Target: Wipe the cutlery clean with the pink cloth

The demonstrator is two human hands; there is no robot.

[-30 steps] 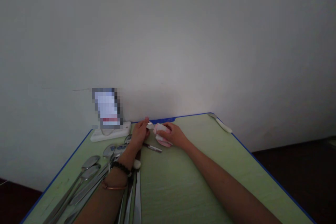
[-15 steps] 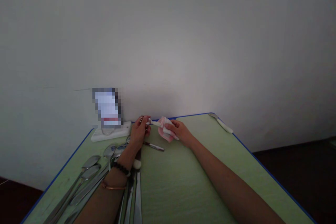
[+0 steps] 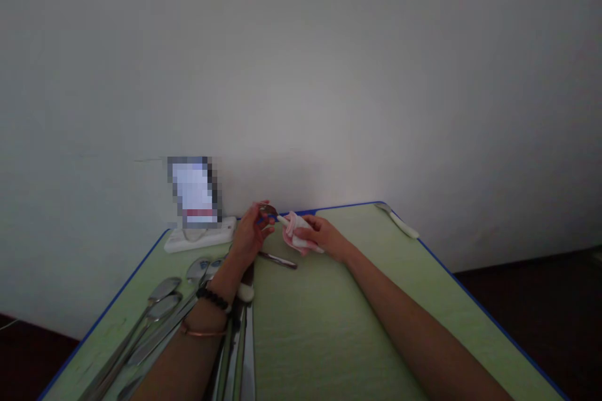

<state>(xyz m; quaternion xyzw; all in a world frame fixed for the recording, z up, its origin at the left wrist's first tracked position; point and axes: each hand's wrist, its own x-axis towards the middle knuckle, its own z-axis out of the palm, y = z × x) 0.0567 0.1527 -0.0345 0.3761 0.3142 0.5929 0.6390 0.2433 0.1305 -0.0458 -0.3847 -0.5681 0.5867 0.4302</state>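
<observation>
The utensil [image 3: 269, 209] could slip past the half-open left hand [image 3: 249, 235] if the right hand [image 3: 325, 239], pinching the cloth [image 3: 292, 233], tugs hard.

1 crumpled pink-and-white cloth [image 3: 292, 237] wraps the pale handle [image 3: 283, 220] of 1 tilted metal-headed utensil [image 3: 269, 208].

This is looking like a room in a home: a small green table [image 3: 329, 326] with blue edging is standing against a plain, marked wall [image 3: 301, 75], dark flooring [image 3: 531, 294] is showing beside it, and household spoons [image 3: 164, 289] are lying near a white power strip [image 3: 201, 236].
</observation>
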